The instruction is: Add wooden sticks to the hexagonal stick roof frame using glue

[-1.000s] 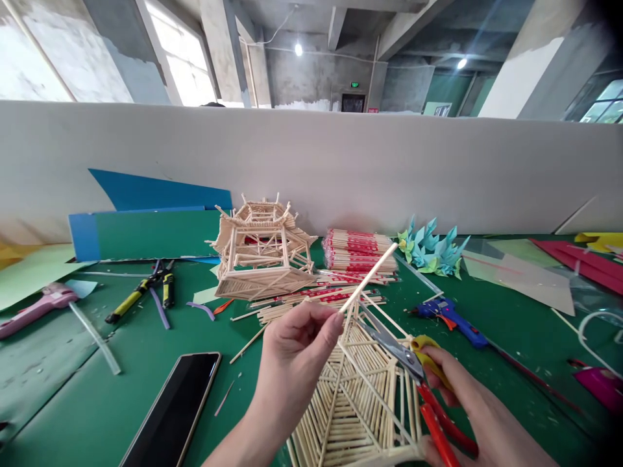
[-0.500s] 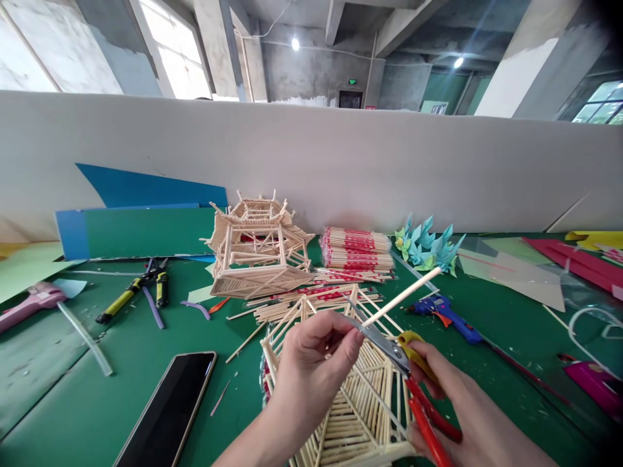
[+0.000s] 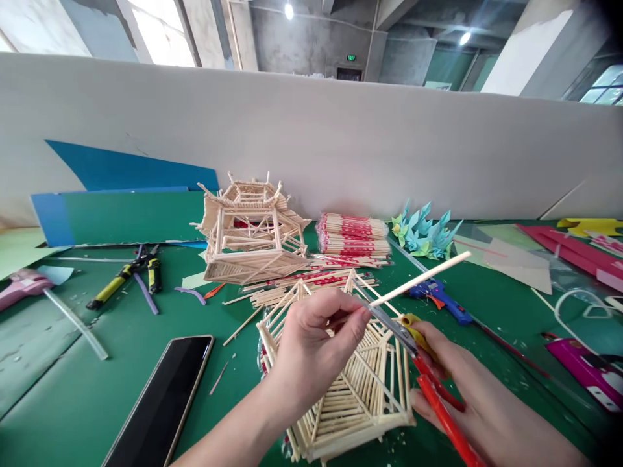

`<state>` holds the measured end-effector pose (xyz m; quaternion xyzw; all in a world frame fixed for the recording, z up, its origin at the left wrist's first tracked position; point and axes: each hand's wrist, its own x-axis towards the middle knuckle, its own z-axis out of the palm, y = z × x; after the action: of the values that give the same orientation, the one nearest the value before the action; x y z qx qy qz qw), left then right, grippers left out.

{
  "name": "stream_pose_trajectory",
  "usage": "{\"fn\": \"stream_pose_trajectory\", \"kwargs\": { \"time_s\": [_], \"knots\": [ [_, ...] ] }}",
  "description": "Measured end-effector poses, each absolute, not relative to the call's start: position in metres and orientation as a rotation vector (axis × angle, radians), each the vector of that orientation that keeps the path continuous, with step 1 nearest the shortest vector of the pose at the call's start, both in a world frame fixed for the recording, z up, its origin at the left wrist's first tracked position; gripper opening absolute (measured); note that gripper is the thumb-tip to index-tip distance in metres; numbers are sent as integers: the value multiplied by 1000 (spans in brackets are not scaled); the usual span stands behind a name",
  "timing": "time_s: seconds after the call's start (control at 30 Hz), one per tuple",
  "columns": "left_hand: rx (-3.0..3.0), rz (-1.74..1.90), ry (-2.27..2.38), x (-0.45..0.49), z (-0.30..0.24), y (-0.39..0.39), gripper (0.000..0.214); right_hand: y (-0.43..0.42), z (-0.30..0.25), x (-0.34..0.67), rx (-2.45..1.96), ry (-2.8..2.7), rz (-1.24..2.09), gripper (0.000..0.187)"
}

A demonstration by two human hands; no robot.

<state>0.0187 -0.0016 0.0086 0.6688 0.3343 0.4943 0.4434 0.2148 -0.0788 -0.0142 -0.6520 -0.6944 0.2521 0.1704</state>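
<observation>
My left hand [image 3: 314, 347] is closed in a pinch around a pale wooden stick [image 3: 426, 277], whose free length slants up to the right. In my right hand [image 3: 470, 379] are red-handled shears [image 3: 440, 405]. Their grey blades lie against the stick close to my left fingertips; whether they cut into it I cannot tell. Something yellow [image 3: 415, 329] sits by the right index finger. Below both hands stands a frame of wooden sticks [image 3: 360, 389] with slatted panels, partly hidden by my left hand and wrist.
Behind is a tiered stick pavilion model [image 3: 253, 227], beside packs of wooden sticks [image 3: 353, 233] and blue paper foliage [image 3: 428, 230]. A blue glue gun [image 3: 445, 301] lies right. Leftward are a phone [image 3: 160, 402], yellow-handled pliers [image 3: 111, 285] and a pink glue gun [image 3: 22, 288].
My view has tipped down slightly, so the background sits higher. The stick slants less steeply, its tip further right. Both hands keep their holds, with the shears still at the stick.
</observation>
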Motion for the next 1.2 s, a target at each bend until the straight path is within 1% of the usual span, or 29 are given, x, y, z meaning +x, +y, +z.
{"fn": "stream_pose_trajectory", "kwargs": {
  "time_s": [0.13,0.23,0.4,0.6,0.8,1.0,1.2],
  "knots": [
    [1772,1247,818,22,15,-2,9,-81,-21,224,-1809,-1985,708,69],
    [1815,1267,802,24,17,-3,11,-82,-25,226,-1785,-1922,809,71],
    [1861,1299,789,26,15,-5,10,-86,-32,220,-1776,-1712,967,70],
    [1930,1374,780,26,16,-11,14,-95,-48,211,-1750,-1420,975,72],
    [2005,1471,760,27,12,-13,14,-95,-56,223,-1742,-1552,1076,76],
    [2071,1434,736,27,9,-15,16,-94,-50,222,-1751,-1708,1010,81],
    [2088,1429,802,26,20,-11,15,-86,-26,209,-1681,-1598,1113,72]
  ]
}}
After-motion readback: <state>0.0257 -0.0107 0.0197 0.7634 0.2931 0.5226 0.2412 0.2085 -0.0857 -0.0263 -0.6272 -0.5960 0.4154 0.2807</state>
